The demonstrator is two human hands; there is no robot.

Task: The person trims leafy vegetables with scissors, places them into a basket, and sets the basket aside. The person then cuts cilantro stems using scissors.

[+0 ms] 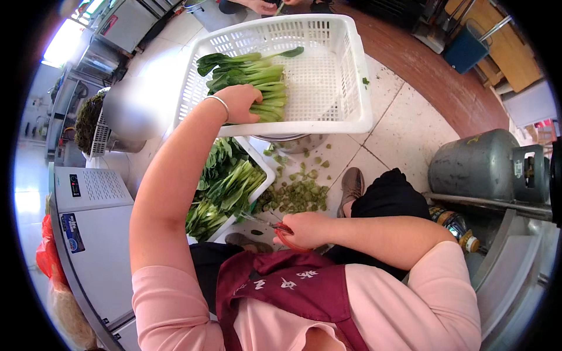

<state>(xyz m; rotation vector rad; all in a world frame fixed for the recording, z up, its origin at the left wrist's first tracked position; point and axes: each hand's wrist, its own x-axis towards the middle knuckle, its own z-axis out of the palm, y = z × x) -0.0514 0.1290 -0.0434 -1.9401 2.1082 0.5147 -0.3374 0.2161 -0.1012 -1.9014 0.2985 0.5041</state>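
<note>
A white slatted plastic basket point(361, 87) stands in front of me, with trimmed leafy greens point(268, 79) laid side by side in its left half, stalks to the right. My left hand point(239, 104) reaches over the basket's near rim and rests on the nearest stalks, thumb and fingers apart; whether it grips any is unclear. In my right hand point(303, 230) is a pair of red-handled scissors point(285, 232), blades pointing left. Below the basket, a white container point(263, 169) holds more leafy greens point(230, 184), beside the scissors' tips.
Cut stalk ends point(305, 193) lie heaped on the tiled floor between my feet. A metal pot point(303, 144) shows under the basket. A gas cylinder point(474, 160) lies at right, a white appliance point(94, 219) stands left. Another person's hands point(263, 6) show beyond the basket.
</note>
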